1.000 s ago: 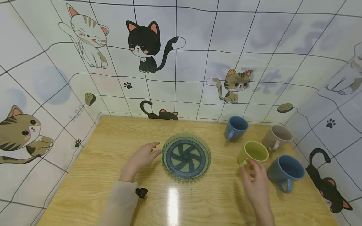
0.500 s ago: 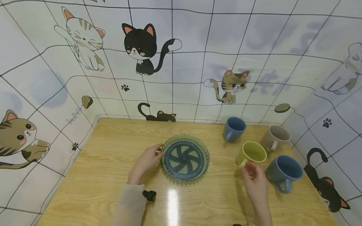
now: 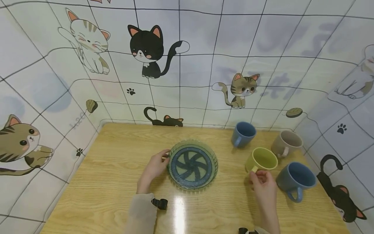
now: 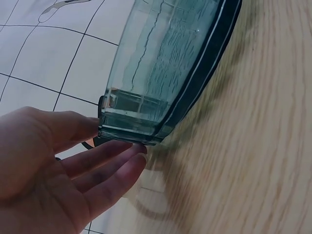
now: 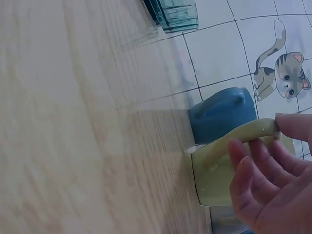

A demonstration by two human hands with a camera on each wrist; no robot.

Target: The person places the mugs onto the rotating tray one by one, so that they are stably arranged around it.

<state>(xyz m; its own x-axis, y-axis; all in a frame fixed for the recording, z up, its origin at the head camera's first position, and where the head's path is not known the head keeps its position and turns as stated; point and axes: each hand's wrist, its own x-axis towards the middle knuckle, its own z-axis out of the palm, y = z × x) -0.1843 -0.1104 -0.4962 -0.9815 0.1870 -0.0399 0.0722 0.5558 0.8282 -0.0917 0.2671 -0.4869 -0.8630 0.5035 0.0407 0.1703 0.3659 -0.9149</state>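
A round, clear blue-green glass dish (image 3: 192,166) with a dark pinwheel pattern sits on the wooden table. At its left side my left hand (image 3: 154,166) grips the edge; in the left wrist view the thumb lies on the dish's wall (image 4: 156,53) and the fingertips (image 4: 139,158) reach its lower edge. On the right stands a yellow-green mug (image 3: 261,159), upright, its handle turned toward me. My right hand (image 3: 265,187) pinches that handle (image 5: 243,131) between thumb and fingers. The mug's body partly hides behind the fingers in the right wrist view.
Close around the yellow-green mug are a small blue mug (image 3: 243,135) behind, a greyish-beige mug (image 3: 287,143) to the back right and a larger blue mug (image 3: 295,180) at right. A tiled cat-print backdrop (image 3: 198,65) borders the table (image 3: 117,146) at back and sides.
My left hand has moved right to the dish's edge and taken hold of it. The right hand has closed its fingers on the yellow-green mug's handle. Dish and mugs stay in place.
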